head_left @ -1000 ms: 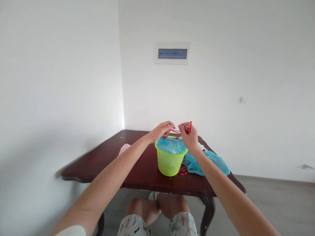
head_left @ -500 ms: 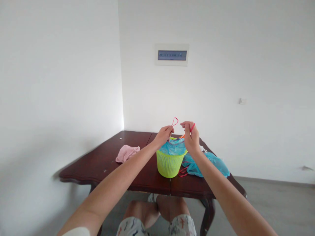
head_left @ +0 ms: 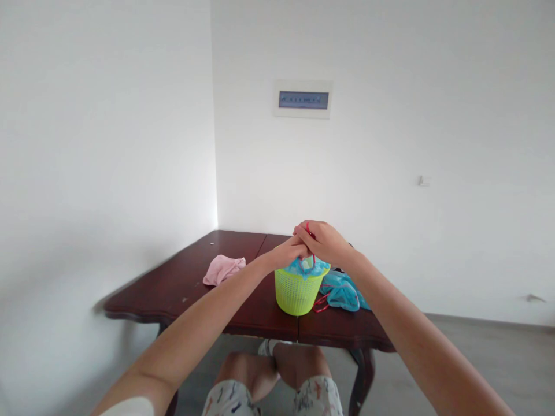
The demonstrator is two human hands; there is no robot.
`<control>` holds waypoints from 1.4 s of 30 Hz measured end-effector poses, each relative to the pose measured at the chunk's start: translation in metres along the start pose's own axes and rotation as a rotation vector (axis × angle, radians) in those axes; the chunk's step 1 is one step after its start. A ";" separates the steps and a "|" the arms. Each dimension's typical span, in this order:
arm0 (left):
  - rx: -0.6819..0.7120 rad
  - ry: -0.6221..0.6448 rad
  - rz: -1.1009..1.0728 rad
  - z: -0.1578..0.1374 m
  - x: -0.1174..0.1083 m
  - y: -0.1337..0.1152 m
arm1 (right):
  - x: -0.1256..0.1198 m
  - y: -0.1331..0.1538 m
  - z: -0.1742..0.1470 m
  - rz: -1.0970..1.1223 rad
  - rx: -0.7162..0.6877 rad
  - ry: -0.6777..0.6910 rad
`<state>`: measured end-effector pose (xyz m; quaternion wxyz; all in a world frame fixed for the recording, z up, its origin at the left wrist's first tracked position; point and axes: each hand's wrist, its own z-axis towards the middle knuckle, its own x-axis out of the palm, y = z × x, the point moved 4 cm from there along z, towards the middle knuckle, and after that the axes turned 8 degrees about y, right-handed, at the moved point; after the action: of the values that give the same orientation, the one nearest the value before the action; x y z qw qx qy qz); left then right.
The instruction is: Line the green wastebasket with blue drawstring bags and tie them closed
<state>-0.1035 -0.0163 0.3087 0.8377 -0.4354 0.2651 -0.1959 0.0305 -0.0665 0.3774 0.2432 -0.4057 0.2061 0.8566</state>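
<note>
A yellow-green mesh basket (head_left: 297, 294) stands on the table, lined with a blue plastic bag (head_left: 323, 268). Over its mouth my two hands meet. My left hand (head_left: 287, 254) is closed, with the bag's red drawstring (head_left: 314, 260) at its fingers. My right hand (head_left: 327, 238) overlaps the left one's fingertips and is closed on the same drawstring, part of which loops over its fingers. Exactly how the string runs between the fingers is hidden. Both hands cover the far part of the basket's rim.
A second blue plastic bag (head_left: 344, 290) with red strings lies right of the basket, partly behind my right forearm. To the left is a crumpled pink cloth (head_left: 223, 270). All rest on a dark wooden table (head_left: 173, 289) against white walls.
My hands were apart, the left with a raised red loop and the right with the string around it. Now they have come together over the basket, the right moving left.
</note>
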 end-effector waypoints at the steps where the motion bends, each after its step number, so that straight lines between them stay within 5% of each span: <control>1: 0.012 0.038 0.016 -0.001 0.001 -0.001 | 0.000 -0.004 0.000 0.023 0.020 0.000; 6: 0.007 0.162 0.024 0.001 0.005 -0.001 | -0.005 -0.020 -0.005 0.236 0.119 0.132; 11: -0.015 0.014 -0.114 0.002 -0.008 0.001 | -0.014 -0.026 -0.027 0.138 0.095 -0.159; 16: -0.108 -0.207 -0.291 0.005 -0.021 0.008 | 0.022 -0.020 -0.052 0.084 0.090 -0.224; 21: -0.085 -0.163 -0.470 0.007 -0.024 0.007 | 0.060 -0.014 -0.068 0.042 0.006 -0.100; 27: 0.150 -0.134 0.370 -0.013 -0.025 -0.034 | 0.041 -0.036 -0.062 0.326 0.065 -0.539; 31: 0.363 -0.153 0.706 -0.021 -0.020 -0.055 | 0.053 -0.061 -0.034 0.599 0.203 -0.348; 35: 0.520 -0.096 0.852 -0.018 -0.010 -0.051 | 0.068 -0.065 -0.024 0.726 0.184 -0.217; 42: 0.446 0.049 0.852 -0.016 0.002 -0.039 | 0.068 -0.068 -0.022 0.986 0.188 -0.304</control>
<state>-0.1152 -0.0487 0.3330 0.9098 -0.0930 0.3912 0.1025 0.0459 -0.0071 0.2993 -0.1264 -0.1080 0.4108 0.8964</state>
